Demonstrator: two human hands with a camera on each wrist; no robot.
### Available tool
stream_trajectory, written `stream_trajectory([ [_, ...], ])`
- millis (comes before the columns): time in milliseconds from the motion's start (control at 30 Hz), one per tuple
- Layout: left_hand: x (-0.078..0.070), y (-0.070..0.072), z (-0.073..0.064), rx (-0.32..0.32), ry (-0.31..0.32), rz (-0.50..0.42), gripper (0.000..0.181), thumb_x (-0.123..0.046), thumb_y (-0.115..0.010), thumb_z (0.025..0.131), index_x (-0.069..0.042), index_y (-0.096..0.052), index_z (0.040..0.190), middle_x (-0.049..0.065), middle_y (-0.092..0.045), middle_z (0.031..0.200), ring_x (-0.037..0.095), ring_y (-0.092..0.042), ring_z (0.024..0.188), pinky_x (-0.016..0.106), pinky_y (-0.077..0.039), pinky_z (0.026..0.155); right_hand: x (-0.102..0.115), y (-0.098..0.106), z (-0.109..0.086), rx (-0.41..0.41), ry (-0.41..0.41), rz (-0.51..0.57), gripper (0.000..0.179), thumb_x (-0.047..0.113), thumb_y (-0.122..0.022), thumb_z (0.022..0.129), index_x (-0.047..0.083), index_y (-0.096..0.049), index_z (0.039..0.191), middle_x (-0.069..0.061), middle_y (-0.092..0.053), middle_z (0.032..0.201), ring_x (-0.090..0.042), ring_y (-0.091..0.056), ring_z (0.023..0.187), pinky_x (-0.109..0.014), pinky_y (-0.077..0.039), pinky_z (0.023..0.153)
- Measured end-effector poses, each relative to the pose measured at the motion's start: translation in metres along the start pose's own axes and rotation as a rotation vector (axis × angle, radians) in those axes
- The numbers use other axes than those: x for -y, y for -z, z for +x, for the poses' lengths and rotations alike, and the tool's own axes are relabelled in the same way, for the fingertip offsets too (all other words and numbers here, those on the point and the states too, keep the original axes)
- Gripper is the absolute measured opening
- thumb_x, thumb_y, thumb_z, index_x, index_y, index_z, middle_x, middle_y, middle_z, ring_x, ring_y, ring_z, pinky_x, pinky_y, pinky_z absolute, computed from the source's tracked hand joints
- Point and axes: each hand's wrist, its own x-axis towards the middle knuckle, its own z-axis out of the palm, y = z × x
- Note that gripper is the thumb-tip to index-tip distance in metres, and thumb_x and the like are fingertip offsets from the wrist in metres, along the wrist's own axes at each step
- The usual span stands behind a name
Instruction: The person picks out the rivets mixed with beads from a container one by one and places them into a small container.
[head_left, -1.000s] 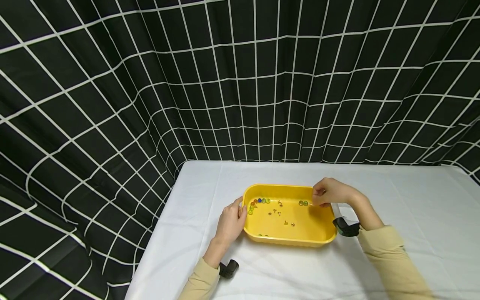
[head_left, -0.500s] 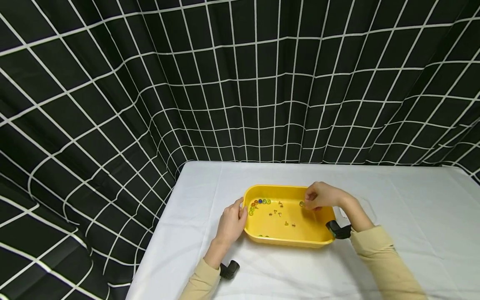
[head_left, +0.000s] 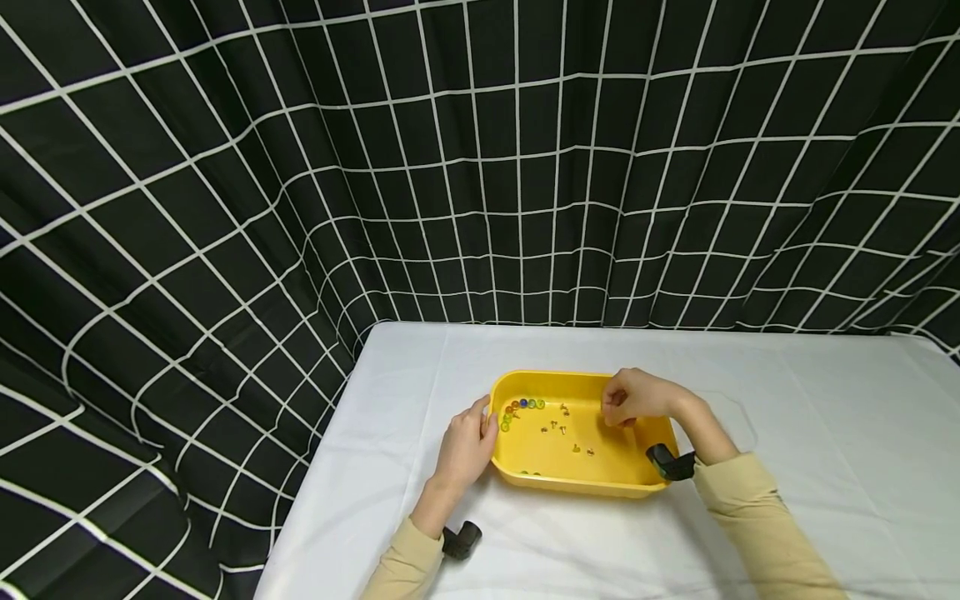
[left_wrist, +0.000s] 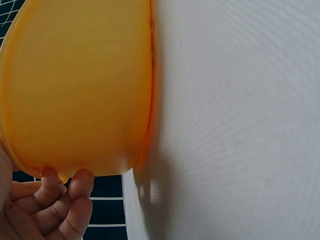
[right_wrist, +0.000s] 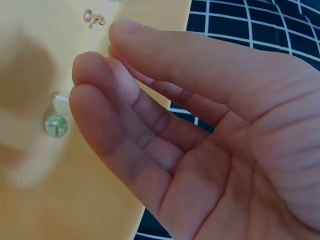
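A yellow plastic bin [head_left: 585,483] stands on the table with marbles and small gold-coloured, pin-like pieces [head_left: 562,430] in it. My left hand [head_left: 462,446] grips the bin's left end, thumb at the rim; in the left wrist view its curled fingers [left_wrist: 80,185] rest against the outer wall. Over the bin's right half is my right hand [head_left: 633,397], fingers bent and thumb near the forefinger. Right beside those fingertips, a green-streaked marble [right_wrist: 55,126] and a clear marble [right_wrist: 61,103] lie on the bin floor. I cannot tell whether anything is between thumb and forefinger.
Colored marbles [head_left: 523,403] line the bin's back left corner, and two sit by the front wall. A faint transparent outline [head_left: 742,417] lies right of the bin on the white-covered table [head_left: 825,467]. A black gridded curtain [head_left: 540,183] hangs behind and to the left.
My right hand has moved left and slightly lower inside the bin, over two marbles that showed earlier in the head view. The left hand keeps its grip on the bin's end.
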Motion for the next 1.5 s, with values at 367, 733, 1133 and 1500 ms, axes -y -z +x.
stream_trajectory([
  [367, -0.001, 0.0, 0.0, -0.007, -0.01, 0.007, 0.036, -0.011, -0.053, 0.092, 0.009, -0.054, 0.121, -0.006, -0.041, 0.056, 0.002, -0.035, 0.045, 0.017, -0.031, 0.041, -0.001, -0.007, 0.005, 0.034, 0.02, 0.014, 0.008, -0.001, -0.066, 0.079, 0.0, -0.061, 0.073, -0.003, -0.057, 0.066, -0.015, -0.052, 0.059, -0.029, -0.048, 0.058],
  [733, -0.002, 0.0, 0.0, -0.013, -0.02, 0.009, 0.036, -0.011, -0.053, 0.092, 0.01, -0.054, 0.121, -0.006, -0.041, 0.056, 0.002, -0.035, 0.045, 0.017, -0.031, 0.042, 0.0, -0.012, 0.011, 0.072, 0.077, -0.012, 0.005, -0.003, -0.066, 0.073, 0.0, -0.062, 0.072, -0.002, -0.058, 0.065, -0.014, -0.051, 0.057, -0.028, -0.045, 0.056],
  [1133, -0.001, 0.0, 0.001, -0.01, -0.013, 0.013, 0.036, -0.012, -0.053, 0.092, 0.01, -0.054, 0.121, -0.006, -0.041, 0.056, 0.002, -0.035, 0.046, 0.017, -0.031, 0.042, -0.001, -0.017, 0.018, 0.104, 0.1, -0.018, 0.007, -0.003, -0.07, 0.074, 0.0, -0.064, 0.075, -0.002, -0.058, 0.065, -0.01, -0.05, 0.057, -0.023, -0.043, 0.054],
  [1500, -0.002, 0.0, 0.001, -0.01, -0.009, 0.016, 0.036, -0.012, -0.053, 0.092, 0.009, -0.055, 0.121, -0.006, -0.041, 0.056, 0.002, -0.035, 0.046, 0.017, -0.031, 0.042, -0.001, -0.022, 0.022, 0.113, 0.092, -0.049, 0.01, -0.005, -0.072, 0.07, 0.0, -0.066, 0.077, -0.002, -0.06, 0.068, -0.01, -0.051, 0.059, -0.022, -0.044, 0.056],
])
